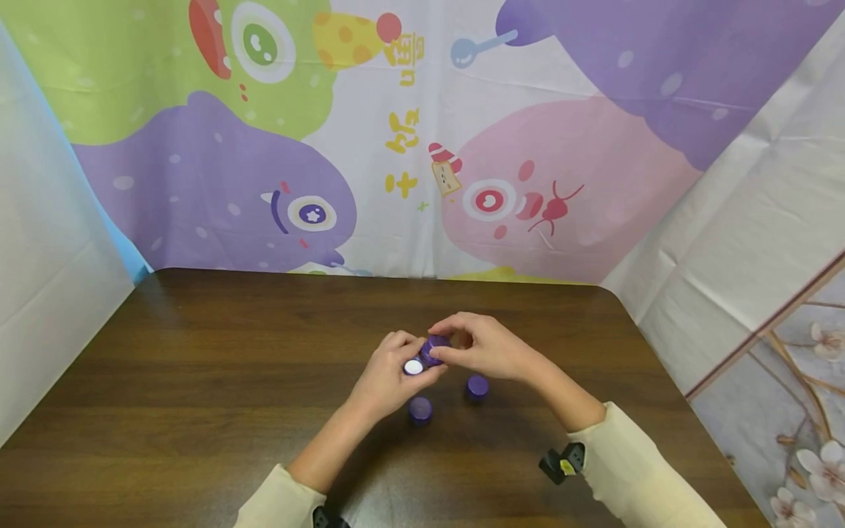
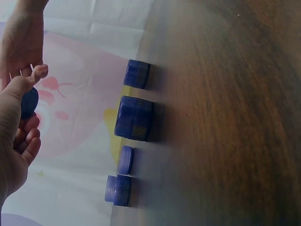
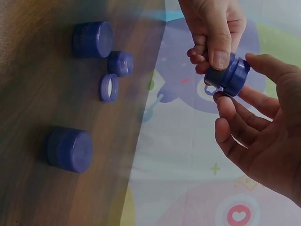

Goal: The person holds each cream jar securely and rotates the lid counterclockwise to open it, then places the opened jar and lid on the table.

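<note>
"Where is the purple jar [image 3: 229,75]?"

"Up off the bench [image 1: 264,381], caught between the two grips. The left grip [image 1: 396,370] holds its lower part, the thumb [image 3: 219,47] laid along its side and the fingers bent behind."

"And the right grip [image 1: 478,348]?"

"Its thumb and fingertips pinch the rim of the jar's lid [image 3: 238,81], parted only as wide as the lid itself. The rest of the palm is hollow and faces the jar."

"Is the lid loose?"

"A step shows between lid and body, but how far it is screwed on cannot be told."

"What lies under the grips?"

"Right below the left grip, a loose lid [image 3: 109,88], its white inside showing. Just beside it stands an open jar [image 3: 121,64], which the left grip hides from the head view."

"And the others?"

"Two more purple jars, both capped and upright. The first capped jar [image 1: 420,411] is near the left grip, on the person's side of it; the second capped jar [image 1: 477,387] is below the right grip, also on the person's side."

"Anything beyond?"

"Past both grips, behind the bench's far edge, a cloth [image 1: 396,242] printed with cartoon monsters."
</note>
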